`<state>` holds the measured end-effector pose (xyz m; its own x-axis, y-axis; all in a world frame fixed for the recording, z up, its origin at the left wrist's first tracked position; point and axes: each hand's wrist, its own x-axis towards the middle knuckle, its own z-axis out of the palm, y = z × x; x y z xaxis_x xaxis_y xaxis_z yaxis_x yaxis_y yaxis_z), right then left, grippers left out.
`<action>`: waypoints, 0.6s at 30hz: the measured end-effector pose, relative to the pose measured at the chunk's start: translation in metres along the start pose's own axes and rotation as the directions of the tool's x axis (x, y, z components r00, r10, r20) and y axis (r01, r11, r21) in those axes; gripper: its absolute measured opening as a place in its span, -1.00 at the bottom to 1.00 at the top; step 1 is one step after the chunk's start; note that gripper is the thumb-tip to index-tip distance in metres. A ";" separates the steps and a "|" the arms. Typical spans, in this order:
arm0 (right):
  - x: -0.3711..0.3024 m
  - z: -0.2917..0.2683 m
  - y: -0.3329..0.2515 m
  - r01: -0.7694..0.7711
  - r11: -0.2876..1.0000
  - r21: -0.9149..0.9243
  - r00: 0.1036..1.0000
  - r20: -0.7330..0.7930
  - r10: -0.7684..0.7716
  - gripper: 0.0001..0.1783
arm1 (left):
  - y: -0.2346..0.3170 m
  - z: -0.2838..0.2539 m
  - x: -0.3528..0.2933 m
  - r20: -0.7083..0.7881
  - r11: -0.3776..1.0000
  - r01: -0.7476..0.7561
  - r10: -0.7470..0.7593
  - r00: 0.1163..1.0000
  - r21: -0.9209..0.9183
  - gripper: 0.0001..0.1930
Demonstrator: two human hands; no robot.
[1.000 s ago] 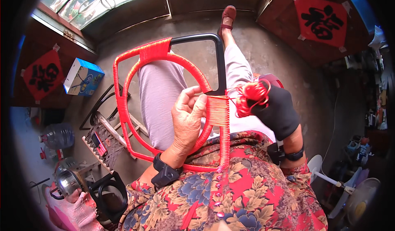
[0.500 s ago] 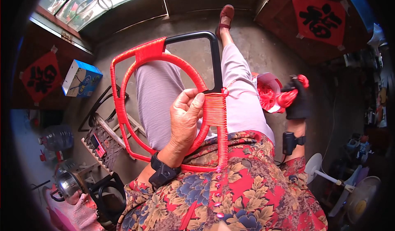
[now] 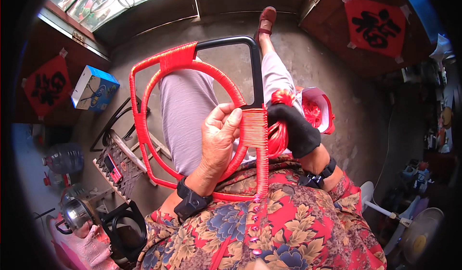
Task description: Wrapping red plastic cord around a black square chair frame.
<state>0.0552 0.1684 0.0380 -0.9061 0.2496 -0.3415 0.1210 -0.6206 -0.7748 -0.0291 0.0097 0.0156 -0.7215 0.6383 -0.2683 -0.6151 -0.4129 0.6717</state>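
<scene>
Over my lap lies a rounded square metal frame (image 3: pixel 254 128) with an inner ring, mostly wound in shiny red cord; its far right corner is bare black tube (image 3: pixel 255 68). My left hand (image 3: pixel 216 140), ungloved, pinches the frame between thumb and fingers at the wound band where ring and right side meet. Just right of that band, my right hand (image 3: pixel 299 131) in a black glove is closed around a hank of red cord (image 3: pixel 277 142). Loops of the hank hang out on both sides of the fist. The gloved fingertips are partly hidden.
Beyond my right hand stands a white-and-red container (image 3: pixel 329 107) with more red cord in it. To the left are a blue carton (image 3: pixel 98 89), a low woven stool (image 3: pixel 126 162) bearing a red phone (image 3: pixel 114 169), and a metal pot (image 3: pixel 79 217). A fan (image 3: pixel 421 236) stands at lower right.
My right hand has swung left from beyond the container to the frame's right side, bringing the hank of red cord. My left hand and the frame have hardly moved.
</scene>
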 end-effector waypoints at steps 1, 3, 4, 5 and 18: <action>-0.006 0.002 0.003 -0.096 0.990 0.099 0.995 -0.027 0.099 -0.84 | -0.001 -0.001 0.001 0.001 1.000 0.003 -0.003 1.000 -0.007 -0.82; -0.020 0.005 0.009 -0.027 0.999 -0.022 1.000 -0.017 0.027 -0.75 | 0.000 -0.003 -0.001 0.011 1.000 0.004 -0.003 1.000 -0.021 -0.82; -0.017 0.000 0.009 -0.027 0.999 -0.022 0.999 -0.017 0.027 -0.75 | 0.001 -0.003 -0.001 0.022 0.999 0.006 -0.005 1.000 -0.032 -0.82; -0.013 -0.006 0.010 -0.084 0.992 0.096 0.993 -0.080 0.092 -0.71 | 0.001 -0.002 -0.001 0.023 0.999 0.006 -0.005 1.000 -0.032 -0.82; -0.010 -0.037 -0.006 -0.061 0.991 0.118 0.997 0.057 0.055 -0.82 | 0.002 0.000 -0.001 0.031 0.999 0.033 -0.031 0.999 -0.043 -0.81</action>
<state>0.0782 0.1972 0.0262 -0.9196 0.1730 -0.3526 0.1275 -0.7178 -0.6845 -0.0299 0.0085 0.0171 -0.6917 0.6707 -0.2678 -0.6513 -0.4191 0.6325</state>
